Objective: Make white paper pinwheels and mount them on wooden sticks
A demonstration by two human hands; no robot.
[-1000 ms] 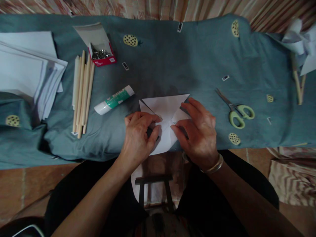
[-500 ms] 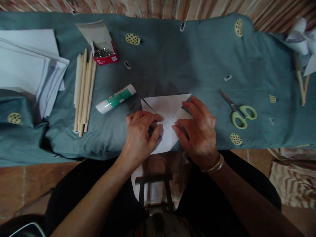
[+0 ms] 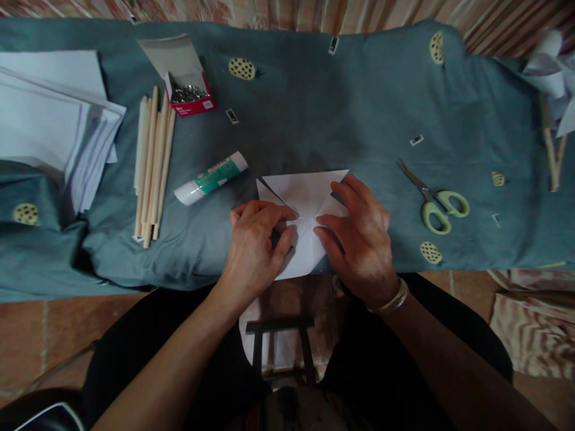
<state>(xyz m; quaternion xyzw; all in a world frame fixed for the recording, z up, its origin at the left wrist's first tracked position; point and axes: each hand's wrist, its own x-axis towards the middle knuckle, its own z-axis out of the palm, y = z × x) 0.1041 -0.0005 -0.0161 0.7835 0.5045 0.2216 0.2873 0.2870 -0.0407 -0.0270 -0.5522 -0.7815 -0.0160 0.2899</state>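
A white sheet of paper (image 3: 308, 187) with cuts running from its corners toward the middle lies at the table's front edge. On its left side, my left hand (image 3: 257, 230) grips it with curled fingers, index finger and thumb near the centre. From the right, my right hand (image 3: 359, 239) holds the paper, with the thumb and index fingertips close to the centre and another finger near the upper right corner. Parts of the sheet are hidden under both hands. Left of it lies a white and green glue stick (image 3: 213, 179). Scissors (image 3: 433, 200) with green handles rest to the right.
Several wooden sticks (image 3: 155, 173) lie at the left, beside an open red box (image 3: 191, 99) of small metal pieces. A stack of white paper (image 3: 40, 114) is farther left. Paper shapes on sticks (image 3: 550, 90) lie at the far right on the green tablecloth (image 3: 314, 114).
My right hand's fingertips have shifted very slightly at the paper. My left hand and the sheet look almost unmoved.
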